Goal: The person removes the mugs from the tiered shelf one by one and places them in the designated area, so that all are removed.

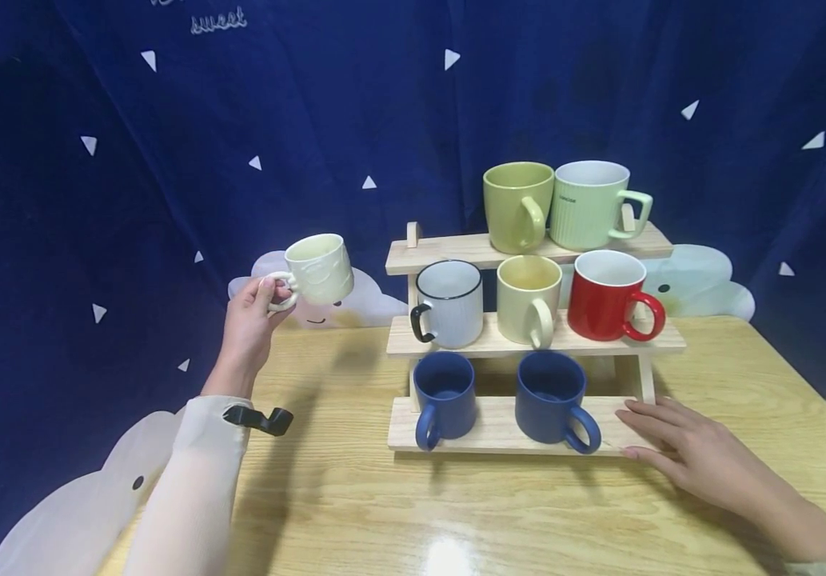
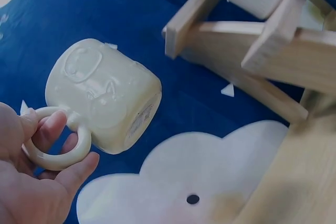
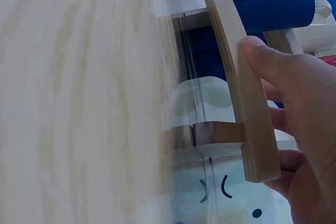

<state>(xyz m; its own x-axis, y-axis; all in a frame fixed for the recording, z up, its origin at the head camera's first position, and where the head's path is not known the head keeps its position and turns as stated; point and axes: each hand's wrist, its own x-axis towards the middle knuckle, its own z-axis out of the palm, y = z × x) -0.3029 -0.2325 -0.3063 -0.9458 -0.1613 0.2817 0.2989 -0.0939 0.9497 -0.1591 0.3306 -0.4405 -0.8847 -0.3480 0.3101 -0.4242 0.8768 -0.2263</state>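
My left hand point(image 1: 250, 316) pinches the ring handle of a pale cream mug point(image 1: 322, 272) and holds it in the air, left of a three-step wooden rack point(image 1: 401, 424). In the left wrist view the mug point(image 2: 105, 93) leans, showing a raised pattern and part of its base; thumb and fingers close round its handle point(image 2: 58, 158). My right hand point(image 1: 693, 448) grips the right end of the rack's lowest board. The right wrist view has the thumb against the board's front edge point(image 3: 257, 145), fingers on the other side. Two blue mugs point(image 1: 448, 400) stand on that board.
On the middle step stand a white mug with black rim point(image 1: 452, 308), a cream-yellow mug point(image 1: 528, 296) and a red mug point(image 1: 608, 296). The top step bears an olive-green mug point(image 1: 513, 208) and a light-green mug point(image 1: 588, 204) towards its right. A dark blue curtain point(image 1: 355, 104) hangs behind the wooden table point(image 1: 355, 504).
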